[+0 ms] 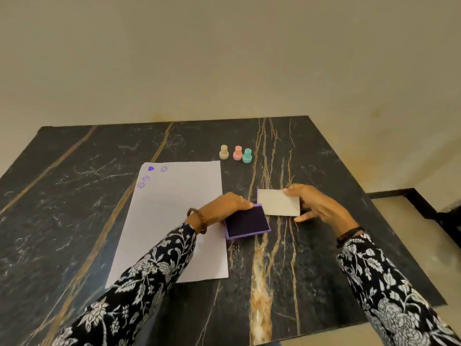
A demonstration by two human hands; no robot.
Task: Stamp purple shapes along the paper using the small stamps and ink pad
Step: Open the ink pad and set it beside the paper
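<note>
Three stamps, beige (224, 152), pink (237, 153) and teal (247, 156), stand upright in a row beyond the paper (174, 221) on the dark table (74, 196). Left hand (222, 207) curls over the open ink pad (247, 222) at the paper's right edge, gripping it. Right hand (316, 204) pinches the white lid (278, 203) just right of the pad. Four purple marks (151, 169) sit at the paper's far left corner.

Near-left corner of the ink pad (247, 222) behind the left hand (220, 208), stamped faces (146, 178) too small

left grip (224, 208): fingers curled, clasping | right grip (314, 206): pinching
</note>
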